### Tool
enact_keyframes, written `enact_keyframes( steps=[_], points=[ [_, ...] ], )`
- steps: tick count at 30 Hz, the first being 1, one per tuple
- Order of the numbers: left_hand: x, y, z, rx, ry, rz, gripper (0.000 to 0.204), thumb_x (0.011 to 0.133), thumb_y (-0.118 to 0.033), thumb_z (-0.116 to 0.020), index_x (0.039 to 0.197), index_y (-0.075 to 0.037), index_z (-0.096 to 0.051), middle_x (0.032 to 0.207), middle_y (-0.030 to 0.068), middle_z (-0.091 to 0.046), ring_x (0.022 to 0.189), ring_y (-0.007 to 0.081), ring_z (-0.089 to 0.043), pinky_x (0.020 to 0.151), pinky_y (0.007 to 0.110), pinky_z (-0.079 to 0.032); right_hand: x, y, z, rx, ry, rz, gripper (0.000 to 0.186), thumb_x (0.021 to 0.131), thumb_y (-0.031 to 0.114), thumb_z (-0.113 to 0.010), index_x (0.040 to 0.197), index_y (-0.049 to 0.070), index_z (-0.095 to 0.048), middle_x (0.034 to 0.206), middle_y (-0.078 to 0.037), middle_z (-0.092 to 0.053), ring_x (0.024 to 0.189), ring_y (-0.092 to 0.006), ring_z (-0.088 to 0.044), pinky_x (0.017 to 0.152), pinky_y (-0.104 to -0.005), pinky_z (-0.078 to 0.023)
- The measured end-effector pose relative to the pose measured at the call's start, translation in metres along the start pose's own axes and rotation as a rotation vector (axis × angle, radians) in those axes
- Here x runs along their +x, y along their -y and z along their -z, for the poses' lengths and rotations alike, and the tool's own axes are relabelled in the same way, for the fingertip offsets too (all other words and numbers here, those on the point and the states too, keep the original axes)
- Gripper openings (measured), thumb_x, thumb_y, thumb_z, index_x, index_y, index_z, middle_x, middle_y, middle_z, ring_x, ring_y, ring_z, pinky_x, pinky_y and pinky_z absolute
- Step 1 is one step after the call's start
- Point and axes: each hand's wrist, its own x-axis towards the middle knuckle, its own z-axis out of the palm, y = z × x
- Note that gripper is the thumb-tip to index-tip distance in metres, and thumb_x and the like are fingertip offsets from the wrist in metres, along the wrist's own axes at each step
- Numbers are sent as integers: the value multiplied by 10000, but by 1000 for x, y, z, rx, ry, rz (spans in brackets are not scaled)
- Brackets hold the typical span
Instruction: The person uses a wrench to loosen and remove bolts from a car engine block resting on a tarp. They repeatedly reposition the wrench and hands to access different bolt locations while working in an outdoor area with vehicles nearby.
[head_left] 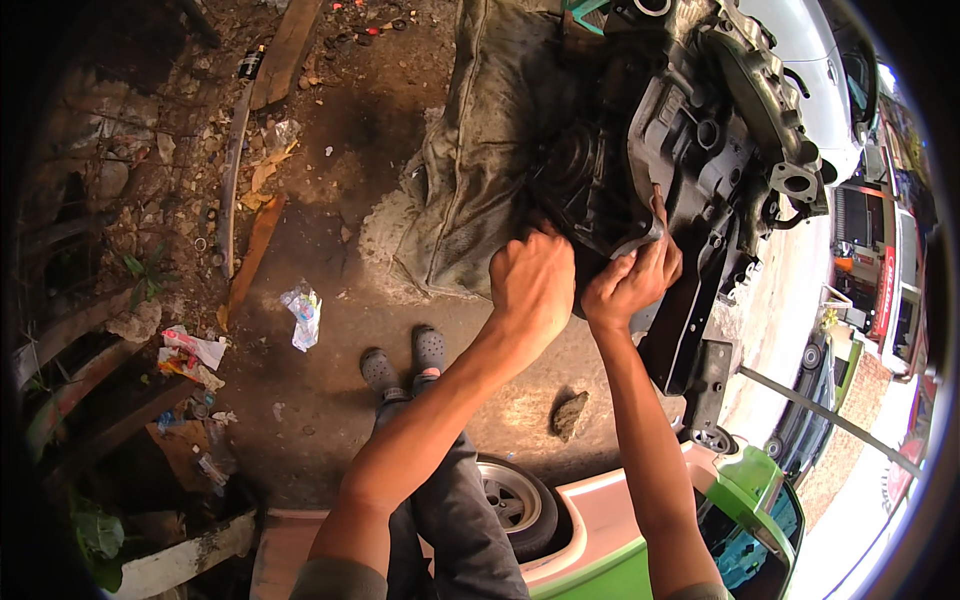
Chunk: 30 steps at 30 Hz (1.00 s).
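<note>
A dark, greasy car engine takes up the upper right, with a metal manifold along its far right side. My right hand grips the curved lower rim of the engine's end cover, thumb and fingers wrapped round the metal edge. Close beside it, my left hand is closed in a fist against the engine's shadowed lower left part. Its fingertips point into the dark, and what they hold is hidden.
A stained cloth sheet lies left of the engine. A stone rests on the dirt floor. Wooden planks and litter lie at left. Behind my legs stands a pink and green car; a dark steel bracket juts below the engine.
</note>
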Motion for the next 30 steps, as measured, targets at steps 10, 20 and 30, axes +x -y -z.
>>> enact_keyframes(
  steps=[10,20,30],
  points=[
    [-9,8,-6,180,-33,-5,307,771,-86,-704,1041,56,-675,892,181,-703,737,300,-737,599,361,-576,0,-2,1,-31,6,25,528,881,194,-382,1315,-57,-549,1400,-87,-607,1189,-310,-577,1030,-421,-336],
    [17,94,-2,-324,-154,-63,204,916,-67,-588,1051,46,-690,1024,260,-645,1021,388,-608,950,479,-437,0,0,2,-35,6,0,516,874,194,-387,1290,-42,-580,1394,-78,-613,1181,-304,-582,1042,-417,-333],
    [69,156,-25,-440,-65,-54,239,985,-193,-609,1177,-252,-739,1313,84,-625,1231,342,-475,1114,461,-298,0,1,1,-31,3,-18,545,859,204,-394,1311,-48,-567,1387,-75,-616,1158,-299,-579,1037,-407,-335]
  ],
)
